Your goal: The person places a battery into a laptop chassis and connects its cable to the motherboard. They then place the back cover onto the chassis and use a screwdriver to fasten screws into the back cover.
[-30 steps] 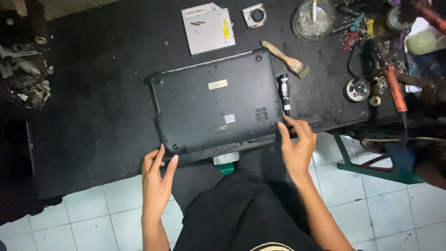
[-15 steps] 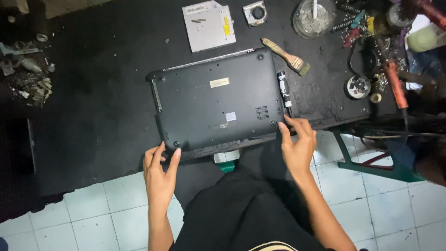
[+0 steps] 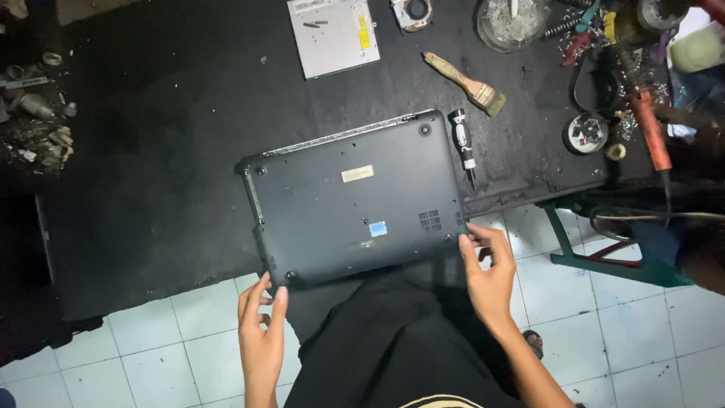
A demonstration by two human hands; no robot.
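A person stands at the near edge of a dark worktop [image 3: 151, 189] with a black laptop [image 3: 355, 200] lying upside down, its base panel facing up and its near edge overhanging the worktop's front edge. The left hand [image 3: 260, 332] sits at the laptop's near left corner, fingers loosely spread and thumb just touching the casing, gripping nothing. The right hand [image 3: 487, 268] rests at the near right corner, fingers partly curled against the edge, also holding nothing.

A black screwdriver [image 3: 462, 143] lies just beside the laptop's right edge. Toward the far edge of the worktop sit a flat grey optical drive [image 3: 332, 34], a small fan [image 3: 411, 11] and a wooden-handled paintbrush [image 3: 464, 81]. A clutter of tools and a round tin [image 3: 585, 132] crowd the far right corner; scrap parts [image 3: 34, 121] lie near the left edge.

Handling the casing well here appears to call for even pressure at both near corners, fingertips kept along the seam rather than on the panel face, and the body supported so the overhanging edge does not tip off the worktop. Whether the base screws are out cannot be told.
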